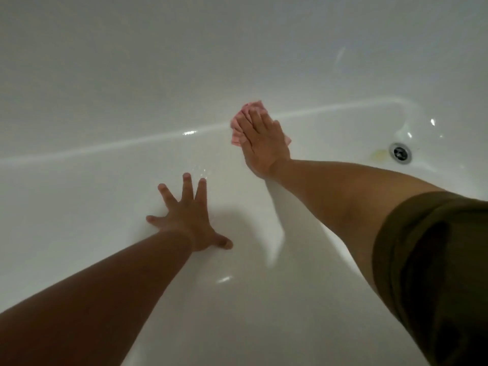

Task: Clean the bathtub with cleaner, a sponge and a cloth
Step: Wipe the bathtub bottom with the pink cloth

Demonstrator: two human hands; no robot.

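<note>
I look down into a white bathtub (105, 196). My right hand (261, 143) lies flat with straight fingers on a pink cloth (237, 133), pressing it where the tub's floor meets its far wall. Most of the cloth is hidden under the palm; its edges stick out at the fingertips and the left side. My left hand (188, 220) is spread wide, fingers straight, and rests flat on the tub floor nearer to me. It holds nothing. No sponge or cleaner bottle is in view.
The round metal drain (400, 152) sits at the right end of the tub, with a yellowish stain (379, 154) just left of it. The far tub wall (211, 62) rises behind both hands. Small wet glints dot the floor.
</note>
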